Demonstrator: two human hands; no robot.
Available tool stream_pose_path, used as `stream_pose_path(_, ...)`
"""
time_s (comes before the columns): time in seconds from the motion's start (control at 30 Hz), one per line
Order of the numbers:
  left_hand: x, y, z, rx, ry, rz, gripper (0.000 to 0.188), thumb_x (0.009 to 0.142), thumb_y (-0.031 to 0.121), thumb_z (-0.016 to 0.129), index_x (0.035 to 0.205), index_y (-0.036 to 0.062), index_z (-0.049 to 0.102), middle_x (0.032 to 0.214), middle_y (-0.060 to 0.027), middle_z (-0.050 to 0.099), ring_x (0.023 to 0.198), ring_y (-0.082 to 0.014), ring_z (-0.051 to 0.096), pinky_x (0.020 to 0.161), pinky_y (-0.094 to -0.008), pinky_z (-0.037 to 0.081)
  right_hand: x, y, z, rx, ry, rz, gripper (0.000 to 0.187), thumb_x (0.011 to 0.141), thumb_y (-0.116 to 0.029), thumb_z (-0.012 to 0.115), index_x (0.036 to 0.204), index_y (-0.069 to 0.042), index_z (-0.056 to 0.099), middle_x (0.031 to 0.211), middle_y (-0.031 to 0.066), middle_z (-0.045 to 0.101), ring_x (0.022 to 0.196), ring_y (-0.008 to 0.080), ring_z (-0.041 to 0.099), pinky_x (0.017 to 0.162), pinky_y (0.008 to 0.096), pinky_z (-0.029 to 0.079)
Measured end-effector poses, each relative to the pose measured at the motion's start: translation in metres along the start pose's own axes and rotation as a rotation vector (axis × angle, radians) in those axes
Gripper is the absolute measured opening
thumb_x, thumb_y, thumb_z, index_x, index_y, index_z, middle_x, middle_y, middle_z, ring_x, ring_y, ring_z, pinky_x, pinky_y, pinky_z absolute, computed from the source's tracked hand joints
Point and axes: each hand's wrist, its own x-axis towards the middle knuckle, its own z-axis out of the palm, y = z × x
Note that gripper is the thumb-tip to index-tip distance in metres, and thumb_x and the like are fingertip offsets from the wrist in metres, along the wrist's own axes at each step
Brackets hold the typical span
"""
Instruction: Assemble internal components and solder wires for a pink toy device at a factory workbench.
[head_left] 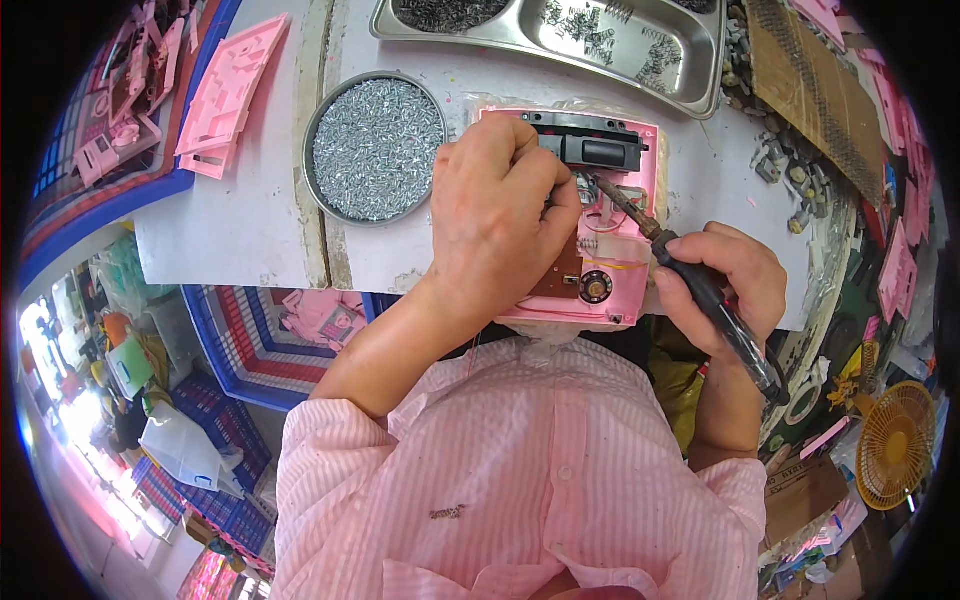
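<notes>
A pink plastic housing [632, 302] lies at the table's near edge, its inside facing up. In it are a black mechanism [600, 152], a round dark part [596, 287], a brown circuit board and thin wires. My right hand [738, 278] is wrapped around the black handle of a soldering iron [708, 296]. The iron's tip points into the middle of the housing, just below the black mechanism. Over the housing's left side is my left hand [495, 205], fingers bent and pinched together near that tip. Whatever lies between those fingers is hidden.
Left of the housing stands a round metal bowl [308, 150] full of small screws [375, 145]. A steel tray [690, 88] with springs sits at the back. Pink shells [232, 95] and a blue-rimmed basket [235, 385] are to the left. Cardboard [820, 90] and a fan [895, 445] are right.
</notes>
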Motion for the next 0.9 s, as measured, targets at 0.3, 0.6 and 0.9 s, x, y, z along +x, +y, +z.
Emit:
stream_pose_path(0.3,0.0002,-0.0007,0.0023,0.014,0.010,0.002,0.015,0.069,0.004,0.079,0.078,0.0058,0.068,0.087,-0.0082,0.054,0.079,-0.0268,0.057,0.069,-0.0387,0.046,0.0036,0.0006,0.0025,0.001,0.010,-0.032,0.030,0.073,-0.002,0.081,0.099,-0.005,0.068,0.069,0.0045,0.064,0.049,0.0160,0.053,0.046,0.0284,0.040)
stream_pose_path(0.6,-0.0001,-0.0004,0.0019,-0.016,0.018,-0.006,0.015,0.069,0.003,0.079,0.079,0.0053,0.068,0.086,-0.0086,0.053,0.077,-0.0269,0.056,0.068,-0.0381,0.046,0.0024,0.0010,0.0000,-0.007,-0.013,-0.039,0.031,0.072,-0.001,0.081,0.100,-0.005,0.068,0.072,0.0058,0.067,0.049,0.0161,0.054,0.046,0.0285,0.041)
stream_pose_path(0.9,-0.0003,-0.0005,0.0021,-0.001,0.015,-0.002,0.015,0.069,0.004,0.079,0.079,0.0055,0.068,0.086,-0.0083,0.053,0.077,-0.0268,0.056,0.068,-0.0382,0.046,0.0039,0.0009,0.0020,0.005,0.000,-0.052,0.032,0.071,0.000,0.081,0.100,-0.004,0.068,0.071,0.0057,0.067,0.049,0.0158,0.054,0.046,0.0279,0.041)
